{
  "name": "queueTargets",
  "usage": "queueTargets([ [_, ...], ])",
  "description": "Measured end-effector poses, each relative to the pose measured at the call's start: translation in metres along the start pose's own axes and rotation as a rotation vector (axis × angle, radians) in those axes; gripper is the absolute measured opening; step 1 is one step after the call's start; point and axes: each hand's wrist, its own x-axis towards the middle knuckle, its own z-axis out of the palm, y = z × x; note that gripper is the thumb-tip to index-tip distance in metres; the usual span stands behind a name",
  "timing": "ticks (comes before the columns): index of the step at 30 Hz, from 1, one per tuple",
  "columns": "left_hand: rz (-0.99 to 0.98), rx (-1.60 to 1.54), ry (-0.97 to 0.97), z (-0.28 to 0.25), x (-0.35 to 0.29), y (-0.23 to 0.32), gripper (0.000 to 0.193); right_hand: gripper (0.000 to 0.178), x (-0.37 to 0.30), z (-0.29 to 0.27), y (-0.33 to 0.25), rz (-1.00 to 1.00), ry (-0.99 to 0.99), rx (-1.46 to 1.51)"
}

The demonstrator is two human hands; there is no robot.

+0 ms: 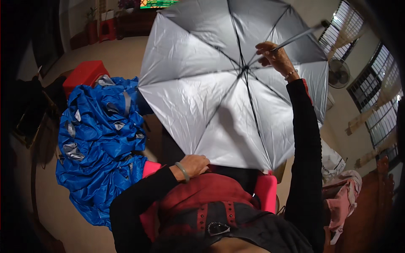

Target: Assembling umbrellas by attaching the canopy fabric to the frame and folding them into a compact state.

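An opened umbrella (185, 105) with a silver inner side fills the middle, its ribs and hub facing me. Its grey shaft slants from the hub toward the upper right. My right hand (276, 59), a beaded bracelet at its wrist, is raised at the shaft, fingers curved loosely round it. Low down, my left hand (194, 165) wears a bangle and is closed at the near rim of the canopy, just above my lap. Its fingertips are partly hidden. A crumpled blue and silver fabric heap (101, 139) lies to the left of the umbrella.
Behind the blue fabric stands a red box-like thing (86, 76). A pink seat (266, 194) shows beside my lap. To the right are a fan (338, 73), a pink cloth (341, 202) and wooden furniture (371, 211). A red stool (107, 28) stands far left, near a lit screen (156, 4).
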Motion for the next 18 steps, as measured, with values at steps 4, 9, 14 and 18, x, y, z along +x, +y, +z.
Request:
queueTargets([
  [4,0.159,-0.242,0.165,-0.011,0.009,0.014,0.022,0.022,-0.017,-0.023,-0.009,-0.222,0.156,-0.122],
  [9,-0.039,-1.029,0.021,-0.047,0.018,0.035,0.026,0.019,-0.040,-0.010,0.001,-0.578,0.408,-0.124],
  [14,-0.044,-1.416,0.043,-0.067,0.026,0.043,0.038,0.019,-0.061,0.027,-0.009,-0.808,0.574,-0.184],
  [18,0.066,-1.539,0.024,-0.091,0.024,0.071,0.044,0.019,-0.092,0.032,-0.022,-0.597,0.432,-0.127],
])
